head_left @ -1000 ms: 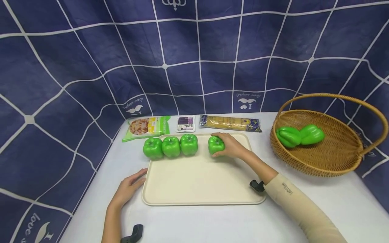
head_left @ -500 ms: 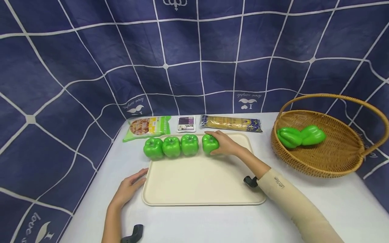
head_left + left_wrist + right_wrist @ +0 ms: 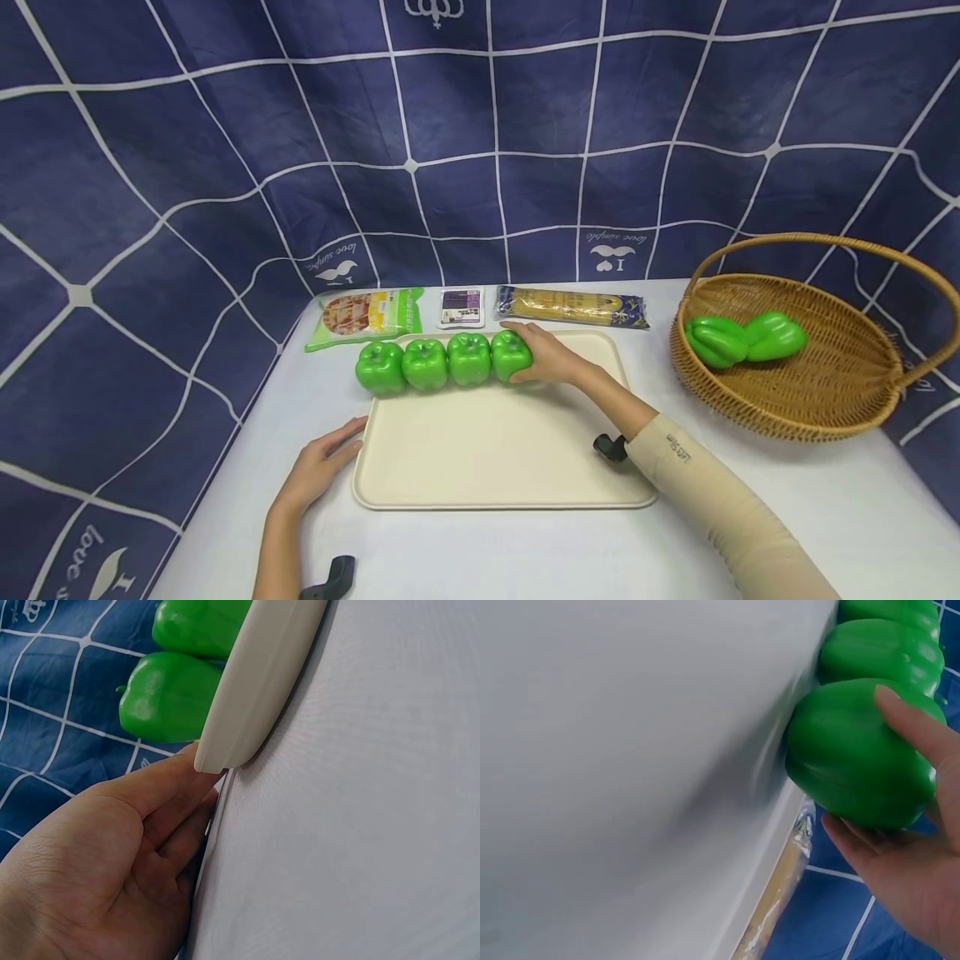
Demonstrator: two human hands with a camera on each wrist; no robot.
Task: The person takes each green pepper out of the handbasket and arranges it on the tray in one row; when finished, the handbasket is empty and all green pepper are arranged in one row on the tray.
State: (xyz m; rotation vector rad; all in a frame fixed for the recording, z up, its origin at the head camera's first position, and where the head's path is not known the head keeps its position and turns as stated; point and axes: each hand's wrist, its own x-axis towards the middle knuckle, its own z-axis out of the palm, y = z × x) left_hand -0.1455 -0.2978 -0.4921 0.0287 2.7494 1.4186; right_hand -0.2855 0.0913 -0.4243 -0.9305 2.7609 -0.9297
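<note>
My right hand (image 3: 546,357) grips a green bell pepper (image 3: 510,353) at the right end of a row along the back of the cream tray (image 3: 495,450). In the right wrist view, the thumb lies over this bell pepper (image 3: 855,757) and the fingers curl under its other side. It sits right beside the neighbouring bell pepper (image 3: 469,360); two more stand to the left, the leftmost bell pepper (image 3: 381,368) partly over the tray's corner. My left hand (image 3: 313,468) touches the tray's left edge with fairly straight fingers. The left wrist view shows its fingertips at the tray's rim (image 3: 247,697).
To the right stands a wicker basket (image 3: 840,358) with a tall handle, holding green peppers (image 3: 772,337). Behind the tray lie a green food bag (image 3: 366,317), a small white-edged pack (image 3: 461,307) and a pasta packet (image 3: 572,307). A blue checked curtain (image 3: 540,100) hangs behind.
My right hand has moved left with the bell pepper, closing the gap to the row. The left hand keeps its place at the tray's edge.
</note>
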